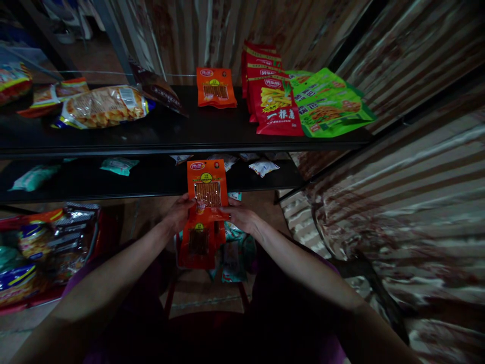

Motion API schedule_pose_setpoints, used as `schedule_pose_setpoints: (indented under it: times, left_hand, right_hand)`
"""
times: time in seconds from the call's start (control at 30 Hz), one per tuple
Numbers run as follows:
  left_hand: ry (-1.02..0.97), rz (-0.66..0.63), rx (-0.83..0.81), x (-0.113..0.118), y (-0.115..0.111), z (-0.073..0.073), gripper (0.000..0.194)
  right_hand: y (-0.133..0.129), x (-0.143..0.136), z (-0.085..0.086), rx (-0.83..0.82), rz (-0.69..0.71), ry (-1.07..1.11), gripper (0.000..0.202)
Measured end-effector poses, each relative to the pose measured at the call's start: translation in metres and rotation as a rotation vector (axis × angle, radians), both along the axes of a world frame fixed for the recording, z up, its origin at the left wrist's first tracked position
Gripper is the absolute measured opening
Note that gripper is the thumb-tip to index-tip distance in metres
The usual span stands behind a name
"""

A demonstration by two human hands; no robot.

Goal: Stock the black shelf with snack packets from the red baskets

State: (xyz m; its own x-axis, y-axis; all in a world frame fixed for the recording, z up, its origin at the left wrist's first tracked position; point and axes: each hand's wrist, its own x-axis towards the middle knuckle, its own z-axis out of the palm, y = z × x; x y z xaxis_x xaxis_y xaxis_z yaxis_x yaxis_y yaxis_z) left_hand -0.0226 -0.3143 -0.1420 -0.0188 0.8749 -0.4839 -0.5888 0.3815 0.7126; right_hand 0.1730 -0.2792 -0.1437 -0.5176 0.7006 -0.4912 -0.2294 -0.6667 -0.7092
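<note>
An orange snack packet [207, 184] with a clear window is held upright between my two hands, in front of the lower shelf. My left hand [180, 214] grips its lower left edge, and my right hand [241, 216] grips its lower right edge. Just below it lies another orange packet [197, 247], on top of teal packets [234, 259] in a container between my knees. More orange packets [215, 88] sit stacked on the upper shelf [166, 132], left of a row of red packets [276, 103].
Green packets [331, 103] lie at the upper shelf's right end; a long bread bag [108, 106] and a brown packet [159, 91] are further left. Small wrapped packets [264, 167] rest on the lower shelf [151, 182]. A red basket [99, 235] of snacks stands at left, and a striped curtain [409, 187] hangs at right.
</note>
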Motion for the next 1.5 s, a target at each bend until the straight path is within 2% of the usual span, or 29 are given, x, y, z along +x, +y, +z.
schedule_pose_setpoints:
  times: [0.17,0.4,0.53,0.67,1.5]
  left_hand:
    - [-0.005,0.01,-0.009,0.0,0.001,0.0,0.027]
    - [-0.051,-0.156,0.08,-0.001,-0.003,0.017,0.047]
    - [-0.048,-0.205,0.132,-0.001,-0.004,0.015,0.065]
    - [-0.038,-0.191,0.133,0.0,-0.004,0.012,0.073]
    - [0.031,-0.127,0.135,0.003,-0.006,0.02,0.075]
  right_hand:
    - [-0.001,-0.001,-0.006,-0.016,-0.014,-0.03,0.036]
    - [0.004,0.001,-0.008,0.036,-0.085,0.025,0.032]
    - [0.004,0.002,-0.006,0.019,-0.101,0.001,0.029]
    - [0.003,0.002,-0.002,0.011,-0.104,-0.01,0.029]
    - [0.003,0.002,0.0,0.065,-0.105,0.017,0.032]
